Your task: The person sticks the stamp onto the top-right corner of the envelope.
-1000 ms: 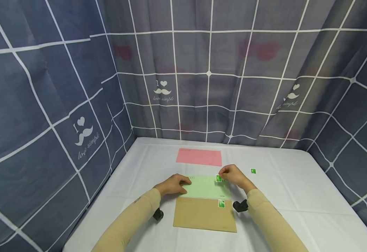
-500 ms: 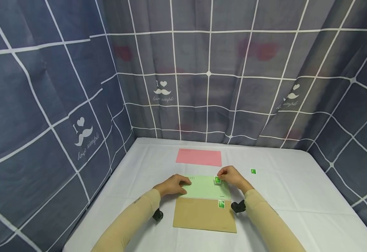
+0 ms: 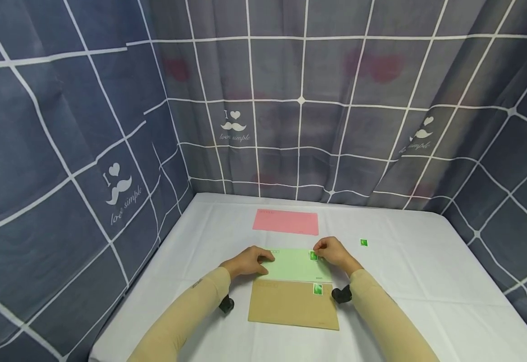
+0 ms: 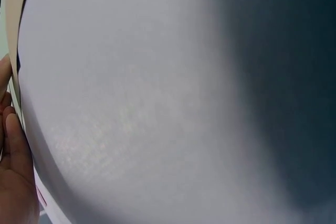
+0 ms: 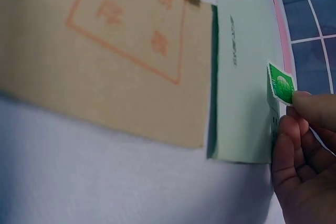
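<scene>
Green, probably light and easily creased, the stamp (image 5: 281, 82) seems best held by its edge. The right hand (image 3: 334, 251) pinches it over the mint envelope's (image 3: 292, 266) far right corner; the left hand (image 3: 247, 261) rests, fingers apart, at the left edge.

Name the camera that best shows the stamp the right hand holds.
Right wrist: there the stamp appears largest, its printed face in view. The head view shows it small; left wrist doesn't show it.

Left hand (image 3: 247, 261): thumb apart, fingers seemingly relaxed | right hand (image 3: 333, 250): pinching
</scene>
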The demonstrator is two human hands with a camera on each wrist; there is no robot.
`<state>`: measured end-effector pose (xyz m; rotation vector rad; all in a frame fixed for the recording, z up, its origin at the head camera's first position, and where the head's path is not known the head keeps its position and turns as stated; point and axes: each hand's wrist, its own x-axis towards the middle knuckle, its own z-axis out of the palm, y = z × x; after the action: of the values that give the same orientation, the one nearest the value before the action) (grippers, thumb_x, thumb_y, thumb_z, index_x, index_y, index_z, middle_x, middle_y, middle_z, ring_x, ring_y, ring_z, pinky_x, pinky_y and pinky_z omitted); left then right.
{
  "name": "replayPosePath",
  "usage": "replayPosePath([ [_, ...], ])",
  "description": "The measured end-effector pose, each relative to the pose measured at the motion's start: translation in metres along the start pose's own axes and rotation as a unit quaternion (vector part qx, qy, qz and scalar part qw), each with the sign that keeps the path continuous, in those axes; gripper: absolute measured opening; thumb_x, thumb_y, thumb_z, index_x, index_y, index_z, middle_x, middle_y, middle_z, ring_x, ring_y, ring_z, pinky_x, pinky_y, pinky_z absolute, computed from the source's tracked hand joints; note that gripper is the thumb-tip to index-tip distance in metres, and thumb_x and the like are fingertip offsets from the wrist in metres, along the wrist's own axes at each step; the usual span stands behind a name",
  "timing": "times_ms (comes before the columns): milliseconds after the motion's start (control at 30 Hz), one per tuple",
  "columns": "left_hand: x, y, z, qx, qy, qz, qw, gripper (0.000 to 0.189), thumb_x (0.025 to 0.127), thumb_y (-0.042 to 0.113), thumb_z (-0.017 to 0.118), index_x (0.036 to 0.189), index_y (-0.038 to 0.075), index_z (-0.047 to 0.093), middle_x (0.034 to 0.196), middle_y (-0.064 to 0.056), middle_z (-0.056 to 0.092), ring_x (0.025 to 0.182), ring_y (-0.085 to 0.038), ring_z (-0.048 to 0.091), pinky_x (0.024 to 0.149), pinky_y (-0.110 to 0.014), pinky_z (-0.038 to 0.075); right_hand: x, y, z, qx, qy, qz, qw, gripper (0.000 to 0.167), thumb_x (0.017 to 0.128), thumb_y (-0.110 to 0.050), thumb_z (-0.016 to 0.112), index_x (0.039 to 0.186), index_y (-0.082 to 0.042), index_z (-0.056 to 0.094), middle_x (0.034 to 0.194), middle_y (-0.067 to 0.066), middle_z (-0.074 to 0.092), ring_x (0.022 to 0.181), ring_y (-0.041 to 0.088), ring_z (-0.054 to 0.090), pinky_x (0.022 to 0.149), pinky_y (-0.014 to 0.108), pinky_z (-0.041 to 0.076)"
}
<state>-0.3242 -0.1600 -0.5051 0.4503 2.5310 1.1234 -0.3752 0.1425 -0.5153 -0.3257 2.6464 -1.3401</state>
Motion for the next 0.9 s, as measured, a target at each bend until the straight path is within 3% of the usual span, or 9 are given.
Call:
replayPosePath([
  [900,0.0007,-0.0005,0.0013,-0.007,0.002,-0.001,1.0,0.037,0.082,0.003,0.081,0.117,0.013,0.072,0.134,-0.004,0.065,0.131,-0.025,0.056,0.11,-0.038,0.047,0.0051,0.0007,0.0041,-0.06,0.038,-0.001,0.9975,0.008,0.087,0.003,0.068,0.08,-0.001,0.07,0.077,0.005,0.066,0.074,0.016,0.056,0.064,0.024,0.046],
])
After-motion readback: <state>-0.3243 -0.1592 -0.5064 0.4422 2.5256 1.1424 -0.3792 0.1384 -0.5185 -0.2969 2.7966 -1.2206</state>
